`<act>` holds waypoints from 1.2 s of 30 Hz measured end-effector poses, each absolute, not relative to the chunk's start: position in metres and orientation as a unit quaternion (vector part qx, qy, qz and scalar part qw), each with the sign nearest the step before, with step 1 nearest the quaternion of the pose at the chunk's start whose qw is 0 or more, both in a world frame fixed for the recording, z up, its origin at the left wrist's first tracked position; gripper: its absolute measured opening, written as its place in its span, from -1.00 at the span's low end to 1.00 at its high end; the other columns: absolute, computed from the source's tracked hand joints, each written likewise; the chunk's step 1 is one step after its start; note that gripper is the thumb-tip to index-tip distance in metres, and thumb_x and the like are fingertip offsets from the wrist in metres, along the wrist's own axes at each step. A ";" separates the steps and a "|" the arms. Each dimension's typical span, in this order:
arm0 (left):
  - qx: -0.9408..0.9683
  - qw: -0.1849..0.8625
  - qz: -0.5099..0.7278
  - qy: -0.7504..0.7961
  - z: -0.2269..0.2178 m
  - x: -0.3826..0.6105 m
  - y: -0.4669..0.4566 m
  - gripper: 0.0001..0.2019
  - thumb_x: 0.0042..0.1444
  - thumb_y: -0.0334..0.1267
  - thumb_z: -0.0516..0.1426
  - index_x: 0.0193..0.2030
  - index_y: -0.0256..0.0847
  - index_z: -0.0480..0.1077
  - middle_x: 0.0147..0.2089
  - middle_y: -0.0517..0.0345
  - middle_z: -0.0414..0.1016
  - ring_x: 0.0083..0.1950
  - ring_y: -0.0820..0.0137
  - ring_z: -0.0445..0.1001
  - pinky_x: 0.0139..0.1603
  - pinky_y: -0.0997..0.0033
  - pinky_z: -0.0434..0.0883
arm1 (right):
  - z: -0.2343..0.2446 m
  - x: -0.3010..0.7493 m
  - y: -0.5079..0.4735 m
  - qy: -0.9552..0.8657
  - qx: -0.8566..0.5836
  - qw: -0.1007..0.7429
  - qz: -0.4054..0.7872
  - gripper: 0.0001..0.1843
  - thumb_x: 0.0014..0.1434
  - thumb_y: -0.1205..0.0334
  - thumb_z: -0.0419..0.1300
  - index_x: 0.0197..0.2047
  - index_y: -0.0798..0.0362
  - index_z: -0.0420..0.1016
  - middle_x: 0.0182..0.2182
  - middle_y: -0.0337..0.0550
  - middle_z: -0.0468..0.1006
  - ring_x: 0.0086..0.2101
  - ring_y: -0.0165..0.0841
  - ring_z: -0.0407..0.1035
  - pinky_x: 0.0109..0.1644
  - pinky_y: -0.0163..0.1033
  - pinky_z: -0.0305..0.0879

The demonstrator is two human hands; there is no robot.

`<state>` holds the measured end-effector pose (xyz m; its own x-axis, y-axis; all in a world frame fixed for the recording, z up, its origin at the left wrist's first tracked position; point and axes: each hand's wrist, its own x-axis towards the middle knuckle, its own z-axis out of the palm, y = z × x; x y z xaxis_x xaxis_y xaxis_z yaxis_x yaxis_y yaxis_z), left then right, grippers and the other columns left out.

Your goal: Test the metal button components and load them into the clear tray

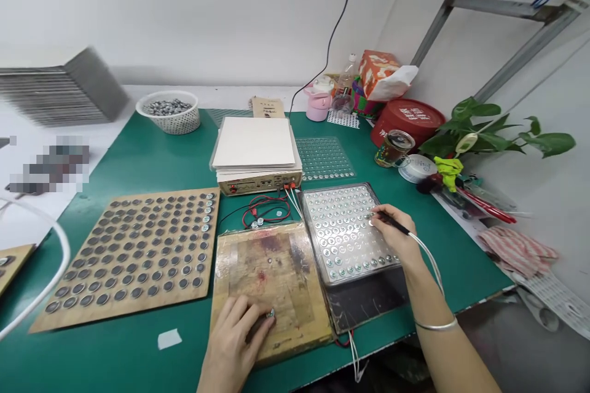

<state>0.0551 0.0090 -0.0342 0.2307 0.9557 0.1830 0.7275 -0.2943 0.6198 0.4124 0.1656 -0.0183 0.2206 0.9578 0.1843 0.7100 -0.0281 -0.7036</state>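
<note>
While the left hand (237, 334) rests on a worn, red-stained wooden block (276, 270), its thumb and forefinger are pinched almost closed around a small round silver metal cell (271, 314). The cell sits right at the fingertips, touching the block's surface. The right hand (397, 238) has its fingers curled tight around a thin black pen-shaped probe (391, 222), held like a pencil. A white cable (431, 261) runs back from the probe along the wrist, which wears a silver bangle (436, 324). Just ahead of these fingertips, the probe's tip touches one cell in a shiny square metal tray (321, 261) filled with rows of the same round cells. The tray lies just beside the block, between the two sets of fingers. Well to the left of the left fingers lies a flat brown wooden board of dark round discs (138, 252). Beyond both hands stands a beige tester box (260, 183) with red and black leads (265, 209), all on a green mat (138, 153).
</note>
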 end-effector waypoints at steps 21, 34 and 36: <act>0.759 0.210 0.260 0.559 -0.028 0.056 0.006 -0.93 0.22 -0.27 0.11 -0.21 -0.13 0.42 -0.29 0.11 0.38 -0.23 0.34 0.36 -0.30 0.44 0.39 | -0.014 0.236 0.032 -0.683 -0.468 0.294 0.477 -0.86 0.10 0.30 0.10 -0.38 0.05 0.49 -0.55 -0.24 0.55 -0.55 -0.41 0.44 -0.47 -0.41 0.28; 0.741 0.231 0.280 0.565 -0.021 0.062 0.007 -0.92 0.21 -0.31 0.12 -0.25 -0.18 0.45 -0.33 0.12 0.37 -0.27 0.36 0.34 -0.34 0.44 0.34 | -0.011 0.232 0.038 -0.732 -0.469 0.224 0.441 -0.84 0.06 0.37 0.06 -0.48 0.07 0.43 -0.60 -0.27 0.45 -0.56 -0.42 0.38 -0.47 -0.40 0.18; 0.743 0.249 0.275 0.557 -0.015 0.053 0.015 -0.92 0.20 -0.29 0.14 -0.27 -0.18 0.46 -0.33 0.13 0.40 -0.26 0.38 0.35 -0.33 0.46 0.34 | -0.012 0.234 0.041 -0.740 -0.459 0.227 0.436 -0.83 0.05 0.40 0.07 -0.52 0.06 0.40 -0.64 -0.30 0.40 -0.60 -0.44 0.35 -0.52 -0.40 0.14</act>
<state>0.0533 0.0154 -0.0154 0.2272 0.9651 0.1304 0.6909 -0.2541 0.6768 0.2343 0.0414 -0.0121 -0.4760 0.8772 -0.0627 0.4808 0.1998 -0.8538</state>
